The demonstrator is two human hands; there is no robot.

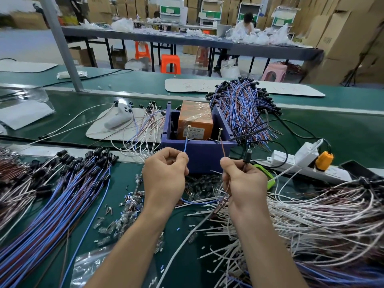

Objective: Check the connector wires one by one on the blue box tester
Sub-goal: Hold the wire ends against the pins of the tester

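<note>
One connector wire held up to the blue box tester (199, 154), centre frame.
The left hand (166, 169) pinches the blue lead (185, 146) under the left screw (189, 126); the right hand (243, 179) pinches the brown lead (222, 148) and black connector (247, 155). The leads look light, thin and floppy, so a gentle hold close to the tips should steer them best.

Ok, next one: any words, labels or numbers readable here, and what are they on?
Nothing reads outright.
The label on the orange box inside the blue box tester: printed lines, too small to read.
The white board on the belt: faint handwritten marks, illegible.
The cardboard carton at right: dark sideways print, too blurred.
The blue wire and brown wire being held: no print visible.
</note>
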